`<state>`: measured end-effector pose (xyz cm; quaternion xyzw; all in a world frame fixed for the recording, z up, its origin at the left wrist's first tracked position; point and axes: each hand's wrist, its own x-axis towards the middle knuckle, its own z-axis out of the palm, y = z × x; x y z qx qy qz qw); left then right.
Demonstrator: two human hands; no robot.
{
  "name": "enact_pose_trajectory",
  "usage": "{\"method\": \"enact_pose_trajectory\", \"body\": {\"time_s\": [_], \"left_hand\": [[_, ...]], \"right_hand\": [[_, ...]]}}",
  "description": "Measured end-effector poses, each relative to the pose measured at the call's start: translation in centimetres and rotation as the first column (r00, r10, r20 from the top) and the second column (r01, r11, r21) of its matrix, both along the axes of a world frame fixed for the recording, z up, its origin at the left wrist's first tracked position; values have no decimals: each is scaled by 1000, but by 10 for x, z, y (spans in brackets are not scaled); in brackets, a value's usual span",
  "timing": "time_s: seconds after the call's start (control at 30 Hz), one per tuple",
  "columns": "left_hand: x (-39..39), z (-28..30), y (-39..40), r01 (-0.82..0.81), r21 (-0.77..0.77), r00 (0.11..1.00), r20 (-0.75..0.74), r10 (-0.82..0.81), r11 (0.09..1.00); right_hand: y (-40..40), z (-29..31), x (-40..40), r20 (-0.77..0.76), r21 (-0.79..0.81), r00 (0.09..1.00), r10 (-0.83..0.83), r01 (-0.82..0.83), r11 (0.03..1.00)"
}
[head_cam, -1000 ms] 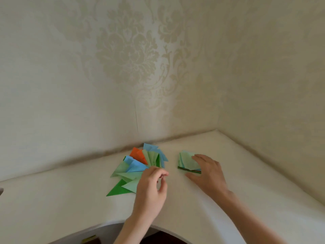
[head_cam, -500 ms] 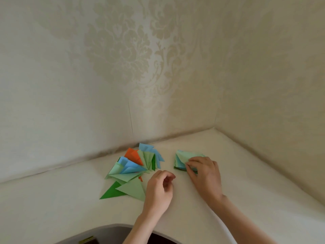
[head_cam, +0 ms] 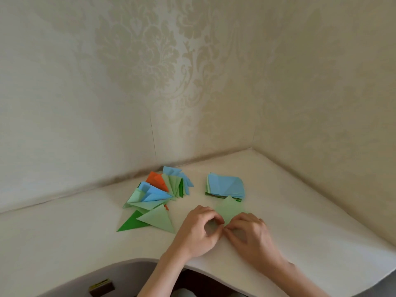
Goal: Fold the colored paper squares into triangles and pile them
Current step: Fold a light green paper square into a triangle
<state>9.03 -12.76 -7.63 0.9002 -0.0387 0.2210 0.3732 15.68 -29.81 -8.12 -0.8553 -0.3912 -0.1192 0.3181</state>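
Folding step: a light green sheet (head_cam: 229, 209) is being worked on the surface (head_cam: 300, 221), between the pile and the stack.
Left hand (head_cam: 198, 229): fingers curled, pinching the sheet's near corner.
Right hand (head_cam: 249, 232): fingers curled, pinching the same corner; both equally near.
Sheet axis: diagonal runs from the fingers toward 12 o'clock.
Unfolded stack (head_cam: 225, 187): at 12 o'clock, touched by the far corner.
Triangle pile (head_cam: 154, 196): at 10 o'clock, apart.

The folded triangles (head_cam: 157, 194) and the stack of squares (head_cam: 226, 186) are thin matt paper with crisp creases. The table (head_cam: 300, 211) is smooth, matt and cream. The walls (head_cam: 150, 71) carry wallpaper with a faint sheen in its damask pattern.
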Motion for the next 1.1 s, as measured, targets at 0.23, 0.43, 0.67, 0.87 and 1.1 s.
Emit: {"method": "enact_pose_trajectory", "body": {"time_s": [0.23,0.43,0.67,0.87,1.1], "left_hand": [[3,-2,2,-23,-41,999,-41,21,999],[5,-5,5,-50,-96,993,-107,40,994],[3,-1,5,-40,-77,989,-144,29,996],[1,1,4,-7,-33,990,-144,2,999],[3,-2,6,-5,-2,997,-73,4,1000]], "right_hand": [[6,5,7,-266,48,963,-51,66,997],[15,12,14,-381,-71,920,-96,75,995],[-1,15,20,-388,-54,921,-45,26,998],[-7,18,13,-327,-97,944,46,-82,992],[-6,26,23,-340,-66,939,55,-82,994]]}}
